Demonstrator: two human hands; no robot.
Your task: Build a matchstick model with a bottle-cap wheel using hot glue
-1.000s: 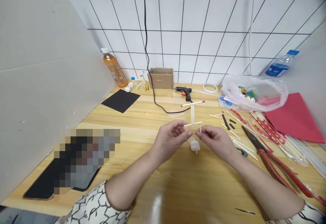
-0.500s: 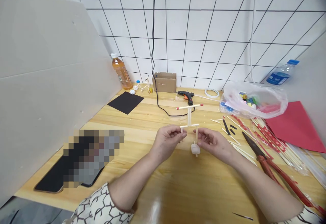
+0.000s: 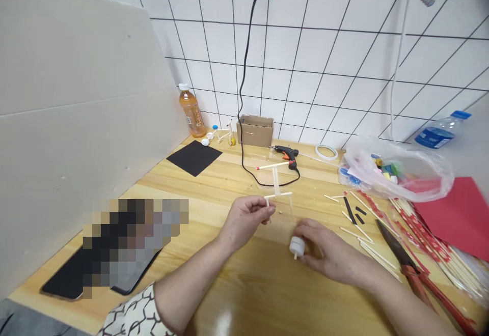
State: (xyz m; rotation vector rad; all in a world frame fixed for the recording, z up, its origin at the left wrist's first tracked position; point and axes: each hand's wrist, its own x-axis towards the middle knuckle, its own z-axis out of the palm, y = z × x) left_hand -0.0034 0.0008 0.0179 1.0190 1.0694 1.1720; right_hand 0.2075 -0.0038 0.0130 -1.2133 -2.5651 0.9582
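A frame of glued pale wooden sticks, with a red-tipped crossbar on top, stands upright in the air before me. My left hand pinches its left leg between thumb and fingers. Lower and to the right, my right hand has its fingers curled round a white wheel made of bottle caps, with a short stick poking out below. A gap shows between this wheel and the frame's right leg, which looks faint and blurred.
Behind are a glue gun, a cardboard box, tape roll, juice bottle and black sheet. On the right lie loose sticks, red-handled shears and a plastic bag. A phone lies left.
My right hand has moved down and toward me with the wheel, which was at the foot of the frame's right leg. The left hand keeps its hold. The view has shifted slightly.
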